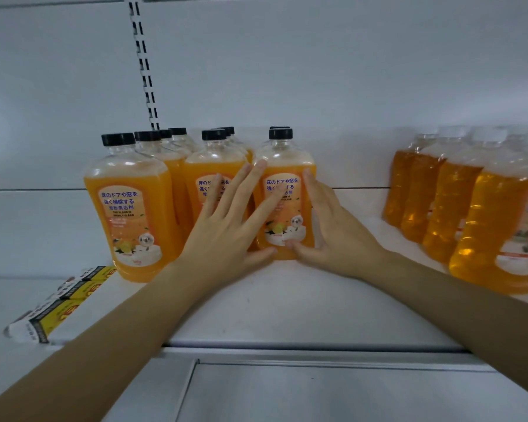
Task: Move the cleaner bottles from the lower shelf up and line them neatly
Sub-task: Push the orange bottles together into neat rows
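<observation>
Evidently being squared into line, the rightmost black-capped floor-cleaner bottle (pixel 282 153) stands upright well back from the front edge of the shelf (pixel 287 306), left hand (pixel 226 229) flat against its face, right hand (pixel 333 233) pressing its side with straight fingers, neither gripping.

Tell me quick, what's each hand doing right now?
Left hand: open, straight fingers pressing the front of the rightmost black-capped bottle.
Right hand: open, fingers flat against that bottle's right side.
</observation>
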Demonstrator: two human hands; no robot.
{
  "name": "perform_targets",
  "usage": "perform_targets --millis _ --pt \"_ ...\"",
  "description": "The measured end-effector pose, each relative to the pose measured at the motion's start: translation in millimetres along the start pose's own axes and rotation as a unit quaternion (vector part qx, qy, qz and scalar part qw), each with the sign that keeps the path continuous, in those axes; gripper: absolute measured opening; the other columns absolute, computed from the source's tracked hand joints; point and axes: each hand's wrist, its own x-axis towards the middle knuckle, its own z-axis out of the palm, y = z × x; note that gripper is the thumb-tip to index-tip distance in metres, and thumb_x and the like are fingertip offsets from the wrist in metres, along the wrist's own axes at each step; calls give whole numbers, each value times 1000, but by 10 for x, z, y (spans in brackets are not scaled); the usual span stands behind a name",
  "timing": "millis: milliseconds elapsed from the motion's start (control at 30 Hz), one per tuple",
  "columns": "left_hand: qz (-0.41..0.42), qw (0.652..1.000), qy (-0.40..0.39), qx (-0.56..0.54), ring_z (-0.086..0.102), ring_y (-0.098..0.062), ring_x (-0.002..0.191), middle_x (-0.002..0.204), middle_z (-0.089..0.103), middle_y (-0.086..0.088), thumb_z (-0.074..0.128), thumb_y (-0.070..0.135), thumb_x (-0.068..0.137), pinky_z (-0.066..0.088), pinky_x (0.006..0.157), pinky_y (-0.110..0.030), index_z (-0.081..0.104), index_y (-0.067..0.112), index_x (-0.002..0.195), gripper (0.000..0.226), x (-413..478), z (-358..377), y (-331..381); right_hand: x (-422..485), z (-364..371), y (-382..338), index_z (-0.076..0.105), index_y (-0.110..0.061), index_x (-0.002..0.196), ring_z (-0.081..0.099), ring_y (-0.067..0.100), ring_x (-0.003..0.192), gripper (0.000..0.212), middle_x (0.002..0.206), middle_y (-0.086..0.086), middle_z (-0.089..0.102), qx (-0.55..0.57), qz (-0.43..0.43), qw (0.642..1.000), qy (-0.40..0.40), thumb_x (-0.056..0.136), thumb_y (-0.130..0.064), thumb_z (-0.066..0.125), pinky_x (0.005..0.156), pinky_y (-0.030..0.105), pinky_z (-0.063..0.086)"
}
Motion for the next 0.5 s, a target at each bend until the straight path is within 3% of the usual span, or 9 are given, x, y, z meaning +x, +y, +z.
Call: perform_targets --millis 200,333,500 --pt "-13 1000 4 15 14 -32 141 153 22 -17 42 61 83 9 112 -54 24 20 145 77 -61 -36 -42 -25 -8 19 14 -12 144 38 25 128 88 148 20 15 -90 -61 991 74 77 -55 52 98 31 37" --pt "-29 999 -2 35 16 -32 141 152 25 -17 44 62 81 12 111 -55 25 17 145 81 -89 -32 -54 -15 23 -10 17 -11 142 46 30 123 85 146 15 13 -114 -66 988 84 78 -56 50 95 34 40" --pt "-37 999 -1 27 19 -32 141 151 28 -17 39 64 84 15 112 -54 30 15 145 78 -100 -46 -48 -12 31 -7 14 -17 144 43 31 127 89 147 10 8 -108 -47 991 66 75 -58 51 96 35 41"
